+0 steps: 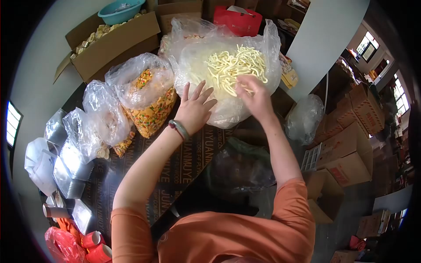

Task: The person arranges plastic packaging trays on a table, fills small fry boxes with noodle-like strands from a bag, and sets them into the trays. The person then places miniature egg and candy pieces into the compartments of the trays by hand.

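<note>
A large clear plastic bag [230, 115] lies opened out at the top centre, with a heap of pale yellow, noodle-like strands [234, 65] on it. My left hand [196, 107] rests against the bag's near left edge, its fingers spread, holding nothing. At the heap's near right side is my right hand [254, 95], its fingers bent together at the strands; what lies between the fingertips is too small to make out. Left of my left hand stands a clear bag of orange, multicoloured pieces [151, 111].
Smaller plastic bags [94, 127] and stacked clear trays [70, 168] sit on the left. Behind are a cardboard box of wrapped pieces [116, 44], a teal basin [120, 14] and a red bag [237, 21]. Open cartons [344, 153] stand at the right.
</note>
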{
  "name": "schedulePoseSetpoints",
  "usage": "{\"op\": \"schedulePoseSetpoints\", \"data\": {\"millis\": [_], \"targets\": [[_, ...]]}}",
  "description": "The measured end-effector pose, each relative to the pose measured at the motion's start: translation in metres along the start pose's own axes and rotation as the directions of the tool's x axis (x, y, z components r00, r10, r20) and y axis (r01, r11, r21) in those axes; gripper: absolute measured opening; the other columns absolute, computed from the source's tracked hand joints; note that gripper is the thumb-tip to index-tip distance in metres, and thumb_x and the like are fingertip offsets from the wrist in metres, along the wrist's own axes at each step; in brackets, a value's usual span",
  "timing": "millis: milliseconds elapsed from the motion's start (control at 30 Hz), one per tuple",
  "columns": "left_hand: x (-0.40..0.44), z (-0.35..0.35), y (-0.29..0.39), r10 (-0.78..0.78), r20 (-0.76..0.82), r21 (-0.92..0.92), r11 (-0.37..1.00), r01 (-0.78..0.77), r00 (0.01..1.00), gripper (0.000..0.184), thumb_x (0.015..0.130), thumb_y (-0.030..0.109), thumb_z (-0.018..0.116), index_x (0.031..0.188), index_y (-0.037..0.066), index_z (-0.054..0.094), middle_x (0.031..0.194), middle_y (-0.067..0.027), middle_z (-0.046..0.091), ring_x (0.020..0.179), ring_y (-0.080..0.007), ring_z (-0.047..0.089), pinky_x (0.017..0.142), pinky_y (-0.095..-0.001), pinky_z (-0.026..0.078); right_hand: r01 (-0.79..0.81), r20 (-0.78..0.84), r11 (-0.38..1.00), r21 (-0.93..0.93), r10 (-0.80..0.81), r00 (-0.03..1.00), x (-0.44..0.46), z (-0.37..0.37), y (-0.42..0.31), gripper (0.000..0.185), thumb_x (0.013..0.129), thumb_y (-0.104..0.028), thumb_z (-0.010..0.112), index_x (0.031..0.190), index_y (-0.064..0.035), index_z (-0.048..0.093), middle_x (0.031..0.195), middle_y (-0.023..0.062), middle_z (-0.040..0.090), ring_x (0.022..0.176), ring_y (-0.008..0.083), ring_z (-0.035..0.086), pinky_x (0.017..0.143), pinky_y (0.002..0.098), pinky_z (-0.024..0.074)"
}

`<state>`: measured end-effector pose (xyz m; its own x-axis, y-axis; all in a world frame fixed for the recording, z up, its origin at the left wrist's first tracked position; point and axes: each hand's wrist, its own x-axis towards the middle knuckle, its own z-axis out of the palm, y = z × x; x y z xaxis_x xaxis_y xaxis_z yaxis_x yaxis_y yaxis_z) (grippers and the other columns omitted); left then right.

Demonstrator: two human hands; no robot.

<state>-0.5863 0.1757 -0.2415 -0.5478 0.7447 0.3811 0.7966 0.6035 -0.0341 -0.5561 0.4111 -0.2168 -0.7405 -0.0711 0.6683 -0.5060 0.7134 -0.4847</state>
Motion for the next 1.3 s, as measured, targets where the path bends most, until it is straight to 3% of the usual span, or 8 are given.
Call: {"op": "schedulePoseSetpoints", "data": {"millis": [33, 133, 233, 533, 633, 767, 1067, 1300], "targets": [[0.0, 0.01, -0.001, 0.011, -0.087, -0.013, 1.0, -0.012, 0.996, 0.034, 0.085, 0.027, 0.063, 0.117, 0.016, 0.062, 0.14, -0.0075, 0.046, 0.142, -0.0305, 0.024, 0.115, -0.0601, 0.009, -0.008, -0.163, 0.996, -0.085, -0.006, 0.987, 0.014, -0.008, 0.018, 0.05, 0.084, -0.035, 0.07, 0.121, -0.0026, 0.059, 0.123, 0.0196, 0.059, 0.115, 0.031, 0.057, 0.097, 0.0391, 0.0457], [-0.001, 0.012, 0.004, -0.036, -0.113, -0.133, 0.991, 0.02, 0.993, 0.038, 0.087, 0.034, 0.062, 0.122, 0.018, 0.061, 0.143, -0.0061, 0.044, 0.142, -0.0306, 0.025, 0.114, -0.0602, 0.01, -0.277, 0.115, 0.847, -0.454, 0.364, 0.924, 0.041, -0.011, 0.058, 0.092, 0.079, -0.061, 0.066, 0.149, -0.0154, 0.028, 0.154, 0.0247, 0.019, 0.142, 0.0399, 0.022, 0.114, 0.0491, 0.0262], [-0.001, 0.004, 0.011, 0.033, -0.128, -0.157, 0.986, -0.053, 0.991, 0.043, 0.087, 0.039, 0.062, 0.124, 0.019, 0.06, 0.141, -0.0068, 0.046, 0.141, -0.0309, 0.027, 0.114, -0.0604, 0.01, -0.306, 0.26, 0.822, -0.481, 0.467, 0.845, 0.054, 0.025, 0.055, 0.089, 0.079, -0.068, 0.06, 0.15, -0.0244, 0.028, 0.157, 0.0228, 0.007, 0.146, 0.0385, 0.009, 0.117, 0.0492, 0.0175], [0.014, 0.007, 0.014, -0.04, -0.266, -0.228, 0.973, -0.022, 0.963, 0.02, 0.085, 0.016, 0.062, 0.104, 0.014, 0.066, 0.11, -0.0008, 0.064, 0.116, -0.0214, 0.055, 0.114, -0.0573, 0.017, -0.203, 0.369, 0.965, -0.167, 0.252, 0.895, 0.088, 0.089, 0.063, 0.059, 0.092, -0.046, 0.053, 0.142, -0.0158, 0.044, 0.157, 0.0201, 0.016, 0.145, 0.0366, 0.013, 0.117, 0.0445, 0.019], [0.009, 0.004, 0.012, -0.027, -0.239, -0.231, 0.972, -0.03, 0.971, 0.018, 0.086, 0.017, 0.061, 0.102, 0.014, 0.067, 0.108, -0.0002, 0.064, 0.114, -0.0213, 0.056, 0.113, -0.0575, 0.018, -0.419, 0.272, 0.908, 0.028, 0.397, 0.877, 0.104, 0.045, 0.052, 0.051, 0.095, -0.046, 0.05, 0.129, -0.0094, 0.056, 0.133, 0.0166, 0.054, 0.13, 0.0312, 0.044, 0.107, 0.0429, 0.0355], [0.005, 0.007, 0.013, -0.03, -0.313, -0.234, 0.971, -0.046, 0.949, 0.013, 0.085, 0.019, 0.061, 0.096, 0.015, 0.066, 0.098, 0.0015, 0.063, 0.108, -0.0187, 0.056, 0.113, -0.0578, 0.019, -0.333, -0.106, 0.87, -0.364, 0.316, 0.943, 0.12, 0.025, 0.133, 0.066, 0.088, -0.059, 0.053, 0.129, -0.0079, 0.057, 0.123, 0.0181, 0.06, 0.121, 0.0327, 0.052, 0.103, 0.0415, 0.0397], [-0.023, -0.001, 0.038, -0.112, -0.363, -0.226, 0.974, 0.029, 0.925, 0.046, 0.081, 0.022, 0.067, 0.125, 0.018, 0.057, 0.132, -0.0092, 0.051, 0.134, -0.0326, 0.036, 0.112, -0.0572, 0.022, -0.292, 0.187, 0.92, -0.26, 0.345, 0.92, 0.116, 0.073, 0.142, 0.069, 0.092, -0.054, 0.048, 0.137, -0.0019, 0.045, 0.137, 0.0238, 0.048, 0.129, 0.0362, 0.045, 0.106, 0.0404, 0.0367], [-0.156, -0.015, 0.057, -0.409, -0.242, -0.425, 0.86, 0.283, 0.88, 0.047, 0.083, 0.018, 0.069, 0.128, 0.012, 0.056, 0.135, -0.0128, 0.05, 0.135, -0.037, 0.036, 0.109, -0.0518, 0.031, -0.195, 0.166, 0.678, -0.709, 0.429, 0.888, 0.14, 0.036, 0.102, 0.044, 0.09, -0.038, 0.047, 0.122, -0.0103, 0.06, 0.117, 0.0165, 0.064, 0.111, 0.0367, 0.058, 0.093, 0.0462, 0.0446]]}}
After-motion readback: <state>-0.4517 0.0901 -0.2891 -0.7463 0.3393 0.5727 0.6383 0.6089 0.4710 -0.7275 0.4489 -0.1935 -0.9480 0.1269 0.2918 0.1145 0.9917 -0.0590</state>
